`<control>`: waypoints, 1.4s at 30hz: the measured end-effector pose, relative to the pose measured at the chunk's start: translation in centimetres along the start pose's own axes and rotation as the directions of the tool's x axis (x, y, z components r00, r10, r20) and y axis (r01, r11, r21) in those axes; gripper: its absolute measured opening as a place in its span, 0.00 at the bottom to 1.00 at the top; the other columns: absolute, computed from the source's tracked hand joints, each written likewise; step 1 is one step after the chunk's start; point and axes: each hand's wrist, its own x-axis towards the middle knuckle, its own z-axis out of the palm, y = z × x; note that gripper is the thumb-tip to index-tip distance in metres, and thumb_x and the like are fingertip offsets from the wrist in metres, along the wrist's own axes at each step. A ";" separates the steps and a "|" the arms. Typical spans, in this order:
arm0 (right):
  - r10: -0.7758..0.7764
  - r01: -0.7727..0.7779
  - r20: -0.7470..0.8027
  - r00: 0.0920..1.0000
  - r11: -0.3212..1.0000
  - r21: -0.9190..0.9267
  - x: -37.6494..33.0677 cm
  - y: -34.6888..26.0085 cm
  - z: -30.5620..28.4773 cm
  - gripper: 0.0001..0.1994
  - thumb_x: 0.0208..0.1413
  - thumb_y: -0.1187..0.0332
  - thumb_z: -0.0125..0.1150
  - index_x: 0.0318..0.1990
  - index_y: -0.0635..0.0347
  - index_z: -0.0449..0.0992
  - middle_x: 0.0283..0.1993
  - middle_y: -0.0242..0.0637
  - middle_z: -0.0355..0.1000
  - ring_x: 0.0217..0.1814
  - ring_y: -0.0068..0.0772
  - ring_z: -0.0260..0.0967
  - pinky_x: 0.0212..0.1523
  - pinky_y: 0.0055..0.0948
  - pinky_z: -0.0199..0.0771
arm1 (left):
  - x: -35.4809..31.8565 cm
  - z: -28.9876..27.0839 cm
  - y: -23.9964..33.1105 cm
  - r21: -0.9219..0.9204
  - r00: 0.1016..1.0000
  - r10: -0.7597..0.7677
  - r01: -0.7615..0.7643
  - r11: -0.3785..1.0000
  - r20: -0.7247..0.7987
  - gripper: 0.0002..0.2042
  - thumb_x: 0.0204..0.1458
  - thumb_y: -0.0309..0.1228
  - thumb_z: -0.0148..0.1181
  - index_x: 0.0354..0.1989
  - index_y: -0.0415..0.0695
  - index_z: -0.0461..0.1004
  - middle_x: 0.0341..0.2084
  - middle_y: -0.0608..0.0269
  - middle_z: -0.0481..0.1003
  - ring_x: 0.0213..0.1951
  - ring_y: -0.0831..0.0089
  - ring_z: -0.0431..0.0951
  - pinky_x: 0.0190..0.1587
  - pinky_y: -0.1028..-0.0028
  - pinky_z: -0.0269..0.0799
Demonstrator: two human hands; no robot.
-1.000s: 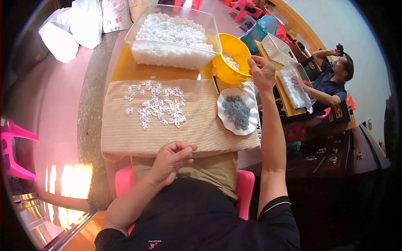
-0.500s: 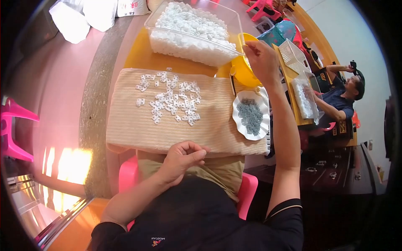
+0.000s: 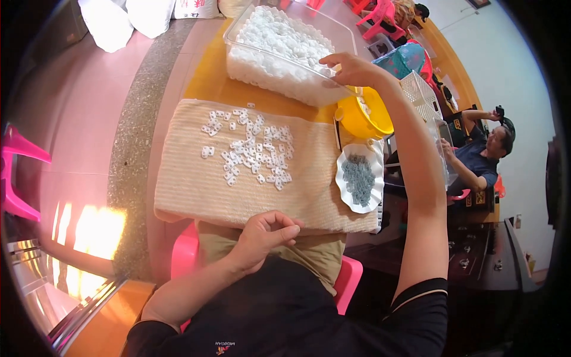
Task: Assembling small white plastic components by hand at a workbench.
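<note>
Two hands: my right hand reaches over the clear bin of white pieces, fingers curled, grip contents unclear. My left hand pinches shut at the towel edge, near scattered white clips. Yellow bowl beside.

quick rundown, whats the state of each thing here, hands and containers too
left hand: loosely curled, fingertips pinched together, resting at the near edge of the cloth
right hand: stretched out over the rim of the clear tub
clear tub: open, heaped with white pieces
yellow bowl: open, a few pieces inside
white plate: holds a pile of grey bits
beige cloth: spread flat
white pieces: scattered on it
</note>
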 end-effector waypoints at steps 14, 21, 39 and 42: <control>-0.044 0.039 0.048 0.998 0.995 0.089 4.0 0.9 2.8 0.26 0.41 0.63 0.68 0.51 0.60 0.74 0.46 0.40 0.74 0.47 0.34 0.70 0.49 0.31 0.69 | -0.1 0.0 0.3 -0.032 0.999 -0.028 0.028 0.999 -0.018 0.05 0.53 0.27 0.62 0.34 0.40 0.74 0.42 0.56 0.75 0.38 0.78 0.74 0.40 0.78 0.74; 0.175 -0.146 -0.018 0.984 0.874 0.464 4.7 -1.5 2.7 0.22 0.45 0.65 0.67 0.50 0.59 0.74 0.42 0.36 0.72 0.42 0.27 0.69 0.42 0.27 0.71 | 0.0 -0.1 0.3 -0.017 0.999 -0.041 0.040 0.999 -0.034 0.05 0.53 0.27 0.62 0.33 0.40 0.74 0.42 0.54 0.75 0.41 0.77 0.75 0.41 0.78 0.74; -0.132 0.131 -0.011 0.991 0.969 0.210 6.3 -3.0 2.9 0.34 0.47 0.46 0.65 0.61 0.50 0.67 0.63 0.42 0.64 0.65 0.40 0.60 0.63 0.33 0.58 | -0.1 0.1 0.5 -0.038 0.999 -0.033 0.033 0.999 -0.003 0.04 0.53 0.26 0.61 0.34 0.40 0.74 0.42 0.54 0.75 0.40 0.78 0.75 0.39 0.79 0.74; -0.202 0.191 0.029 0.979 0.958 0.215 7.4 -2.0 3.5 0.33 0.46 0.48 0.66 0.59 0.53 0.69 0.60 0.40 0.66 0.62 0.38 0.62 0.62 0.32 0.59 | -0.1 0.3 0.7 -0.041 0.998 -0.055 0.053 0.998 -0.030 0.04 0.53 0.23 0.61 0.35 0.39 0.73 0.42 0.55 0.75 0.33 0.80 0.75 0.39 0.79 0.76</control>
